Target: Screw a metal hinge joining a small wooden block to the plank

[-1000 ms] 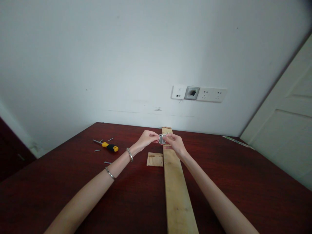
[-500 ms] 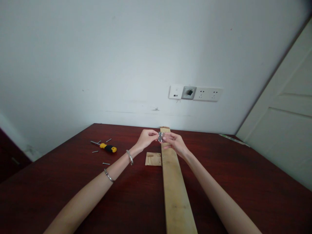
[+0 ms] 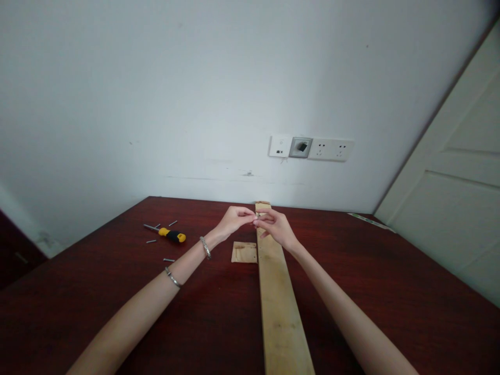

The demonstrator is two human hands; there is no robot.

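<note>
Above the far end of a long wooden board (image 3: 275, 286), my two hands meet fingertip to fingertip. My left hand (image 3: 234, 221) pinches one side of a small metal hinge (image 3: 257, 215), and my right hand (image 3: 276, 227) pinches the other. The hinge is almost wholly covered by the fingers, with only a sliver showing. Against the board's left side lies a small square wood piece (image 3: 244, 252), nearer to me than the hands.
A yellow and black screwdriver (image 3: 172, 235) lies on the dark red table (image 3: 211, 317) at the left. Several screws are scattered around it, one screw (image 3: 169, 260) nearest me. A flat strip (image 3: 371, 222) lies at the back right. Wall sockets (image 3: 327, 149) are behind.
The hinge has turned between my fingers: its flat face showed before and is now mostly out of sight. My fingertips have come closer together. The view has shifted slightly.
</note>
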